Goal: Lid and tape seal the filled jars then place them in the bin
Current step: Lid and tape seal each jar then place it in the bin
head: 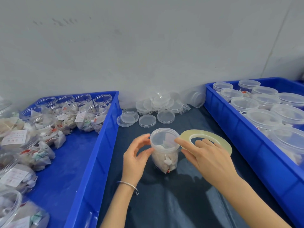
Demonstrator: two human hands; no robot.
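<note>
- The clear plastic jar of tea bags [165, 155] stands upright on the dark blue cloth-covered table [189, 203], between the two bins, with its translucent round lid [164, 137] already on.
- The left hand [136, 159] curls narrowly around the lid's left edge; the right hand [204, 154] holds the flat yellowish ring of clear tape [207, 139], fingers through its hole and fingertip at the lid rim.
- Best to steady the jar, lay the tape end on the lid seam, then turn the jar evenly; wrinkles seem likely otherwise.
- Spare clear lids [158, 109] are heaped behind, well apart; the left blue plastic bin [92, 162] holds unlidded jars; the right blue plastic bin [246, 142] holds lidded ones; nothing blocks the way there.
</note>
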